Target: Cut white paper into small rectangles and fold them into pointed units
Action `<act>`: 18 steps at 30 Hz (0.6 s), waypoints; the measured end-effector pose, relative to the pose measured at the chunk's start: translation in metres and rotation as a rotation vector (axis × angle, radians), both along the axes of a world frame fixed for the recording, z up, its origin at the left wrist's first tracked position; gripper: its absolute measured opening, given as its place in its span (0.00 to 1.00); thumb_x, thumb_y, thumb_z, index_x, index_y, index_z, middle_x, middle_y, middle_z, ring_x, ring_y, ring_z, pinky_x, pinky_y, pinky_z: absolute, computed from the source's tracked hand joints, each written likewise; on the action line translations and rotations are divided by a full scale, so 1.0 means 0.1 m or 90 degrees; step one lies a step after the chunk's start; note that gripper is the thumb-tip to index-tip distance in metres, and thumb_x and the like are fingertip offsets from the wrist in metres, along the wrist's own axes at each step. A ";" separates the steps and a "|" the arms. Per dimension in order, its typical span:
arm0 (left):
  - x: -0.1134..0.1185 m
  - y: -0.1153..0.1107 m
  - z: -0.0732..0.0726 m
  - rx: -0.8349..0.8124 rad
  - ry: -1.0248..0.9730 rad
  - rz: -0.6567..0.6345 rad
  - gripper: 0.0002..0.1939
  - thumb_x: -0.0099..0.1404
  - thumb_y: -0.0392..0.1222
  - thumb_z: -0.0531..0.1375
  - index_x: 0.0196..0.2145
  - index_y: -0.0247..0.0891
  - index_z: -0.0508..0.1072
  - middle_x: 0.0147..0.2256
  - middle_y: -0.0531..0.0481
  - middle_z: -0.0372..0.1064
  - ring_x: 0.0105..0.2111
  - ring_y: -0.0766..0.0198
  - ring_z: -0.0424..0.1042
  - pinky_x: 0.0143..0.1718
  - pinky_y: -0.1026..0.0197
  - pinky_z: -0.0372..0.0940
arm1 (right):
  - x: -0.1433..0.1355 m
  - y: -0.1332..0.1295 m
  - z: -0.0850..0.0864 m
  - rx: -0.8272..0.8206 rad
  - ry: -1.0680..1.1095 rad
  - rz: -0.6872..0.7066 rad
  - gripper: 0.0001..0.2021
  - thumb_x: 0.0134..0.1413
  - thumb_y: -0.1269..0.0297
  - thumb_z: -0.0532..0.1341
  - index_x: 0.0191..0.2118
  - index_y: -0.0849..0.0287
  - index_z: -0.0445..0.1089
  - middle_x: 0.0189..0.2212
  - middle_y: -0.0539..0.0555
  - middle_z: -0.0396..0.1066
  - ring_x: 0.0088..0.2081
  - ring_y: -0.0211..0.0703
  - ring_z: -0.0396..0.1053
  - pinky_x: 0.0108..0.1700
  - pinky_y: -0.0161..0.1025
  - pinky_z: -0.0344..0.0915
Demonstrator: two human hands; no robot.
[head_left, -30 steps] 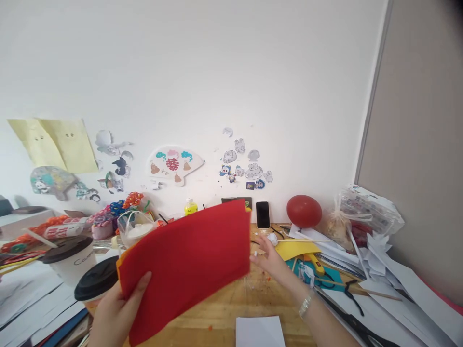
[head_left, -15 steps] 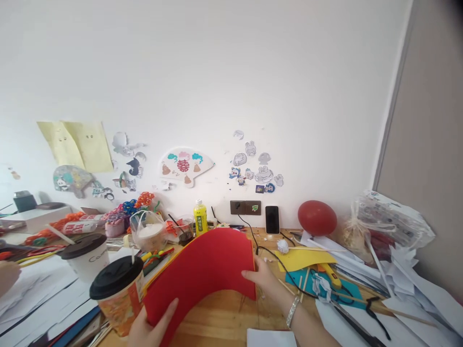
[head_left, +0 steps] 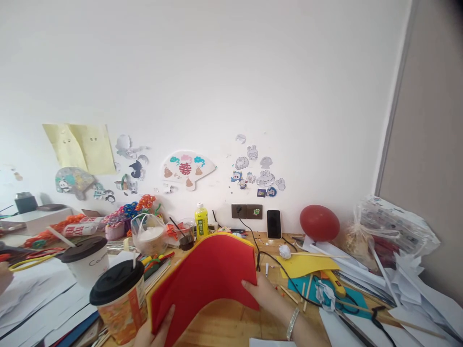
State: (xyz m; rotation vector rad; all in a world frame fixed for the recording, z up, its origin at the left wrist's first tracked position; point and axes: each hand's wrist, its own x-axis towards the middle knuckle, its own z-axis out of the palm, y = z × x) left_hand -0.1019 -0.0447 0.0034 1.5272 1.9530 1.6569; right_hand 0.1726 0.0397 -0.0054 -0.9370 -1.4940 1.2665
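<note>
A stack of red and yellow sheets point(head_left: 206, 274) stands bent in an arch between my hands, red side facing me and a yellow edge showing along the top. My left hand point(head_left: 156, 327) grips its left end, thumb on the red face. At the right end my right hand point(head_left: 257, 288) pinches the sheets, with the thumb in front and the other fingers hidden behind; a bracelet circles that wrist. Whether the sheets are paper or thin foam, I cannot tell. Close to my left hand stands a black-lidded patterned cup point(head_left: 119, 303).
Another lidded cup point(head_left: 85, 258), a yellow bottle point(head_left: 201, 221) and a phone point(head_left: 274, 224) stand around. Right lie a red balloon point(head_left: 320, 222), a yellow cutter point(head_left: 334, 283), scissors point(head_left: 356, 327), a cable, sticks and papers. Another person's hand point(head_left: 5, 275) shows at far left.
The sheets have tilted and dropped slightly, so more of the yellow edge shows along the top and left. Both hands keep their hold and sit a little lower. The view has shifted slightly.
</note>
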 end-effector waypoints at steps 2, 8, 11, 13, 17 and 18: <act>-0.02 0.00 -0.05 -0.026 -0.006 -0.058 0.27 0.49 0.68 0.55 0.27 0.41 0.76 0.33 0.46 0.78 0.39 0.44 0.76 0.45 0.50 0.70 | 0.03 -0.03 0.01 0.017 -0.017 -0.016 0.22 0.47 0.53 0.64 0.48 0.56 0.72 0.47 0.56 0.73 0.52 0.57 0.66 0.56 0.52 0.57; 0.12 0.02 -0.20 -0.097 -0.007 -0.200 0.22 0.53 0.62 0.56 0.29 0.43 0.77 0.37 0.48 0.78 0.42 0.44 0.74 0.48 0.50 0.67 | 0.10 -0.14 0.08 0.001 -0.014 -0.018 0.23 0.39 0.49 0.68 0.41 0.58 0.75 0.42 0.58 0.76 0.50 0.61 0.67 0.55 0.54 0.58; 0.26 -0.02 -0.18 -0.107 0.015 -0.232 0.20 0.57 0.58 0.53 0.36 0.43 0.77 0.43 0.49 0.76 0.48 0.47 0.71 0.52 0.52 0.64 | 0.13 -0.14 0.09 -0.034 0.029 -0.013 0.27 0.38 0.44 0.66 0.40 0.59 0.74 0.39 0.59 0.77 0.46 0.62 0.70 0.51 0.55 0.62; 0.33 -0.03 -0.14 -0.116 0.039 -0.234 0.21 0.61 0.55 0.50 0.42 0.42 0.74 0.46 0.48 0.74 0.49 0.50 0.70 0.52 0.54 0.63 | 0.19 -0.13 0.13 -0.060 0.064 -0.015 0.27 0.36 0.43 0.66 0.39 0.59 0.74 0.37 0.59 0.78 0.44 0.61 0.72 0.48 0.55 0.65; 0.38 0.13 -0.06 -0.121 0.059 -0.171 0.25 0.65 0.50 0.41 0.51 0.36 0.65 0.49 0.40 0.71 0.49 0.54 0.71 0.49 0.54 0.65 | 0.46 -0.15 0.32 -0.122 0.123 -0.036 0.26 0.34 0.48 0.69 0.40 0.59 0.72 0.38 0.60 0.77 0.41 0.61 0.74 0.45 0.54 0.68; 0.36 0.20 -0.04 -0.128 0.061 -0.165 0.24 0.66 0.49 0.40 0.51 0.34 0.63 0.48 0.39 0.71 0.48 0.55 0.72 0.47 0.54 0.66 | 0.56 -0.17 0.39 -0.144 0.132 -0.039 0.25 0.36 0.50 0.68 0.40 0.60 0.72 0.37 0.60 0.77 0.39 0.60 0.75 0.43 0.54 0.69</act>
